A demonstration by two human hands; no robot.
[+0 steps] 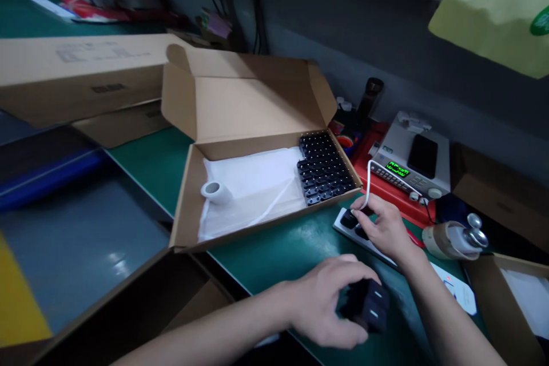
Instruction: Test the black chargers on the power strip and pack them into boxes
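Black plastic block (368, 304) clasped in fully curled left hand (326, 303), above green bench mat (283, 251); stiff, light-looking, best taken by its sides. Right hand (381, 229) half-open, fingertips on black plug (349, 218) in white power strip (377, 253), grip unclear.

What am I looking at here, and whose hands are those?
There is no machine here. These are a person's own bare hands, filmed by a camera worn on their head that looks down at a green workbench. The left hand grips a black block that looks like a few plug-like parts. The right hand touches a power strip, with a white cable beside it. An open cardboard box holds rows of black plugs, a white plastic sheet and a white roll. Beyond it sits a bench instrument with a green display.
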